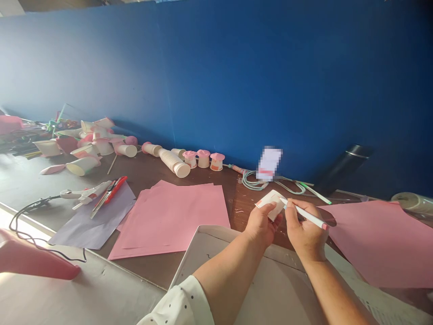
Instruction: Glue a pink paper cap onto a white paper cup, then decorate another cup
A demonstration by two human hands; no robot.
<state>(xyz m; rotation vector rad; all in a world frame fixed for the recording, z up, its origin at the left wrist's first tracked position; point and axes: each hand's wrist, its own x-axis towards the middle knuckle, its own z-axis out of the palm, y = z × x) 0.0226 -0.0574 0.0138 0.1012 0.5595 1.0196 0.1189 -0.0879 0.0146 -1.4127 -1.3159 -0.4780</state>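
Observation:
My left hand [262,225] grips a small white paper cup [271,201], tilted on its side, with some orange-red marking on it. In my right hand [306,232] is a white marker pen [311,217] with a pink end pointing away to the right. Its tip is at the cup's right side; whether it touches I cannot tell. Both hands are close together over the table's front part. Behind them stand several finished-looking cups with pink paper tops [203,158], beside a long stack of nested paper cups [174,162] lying down.
Pink paper sheets [179,216] lie left of my hands, another pink sheet [382,243] to the right. A red utility knife [110,196] and a glue gun [89,193] rest on purple paper [101,225]. A phone [269,163], coiled cable [253,180] and black bottle [348,164] are by the blue wall.

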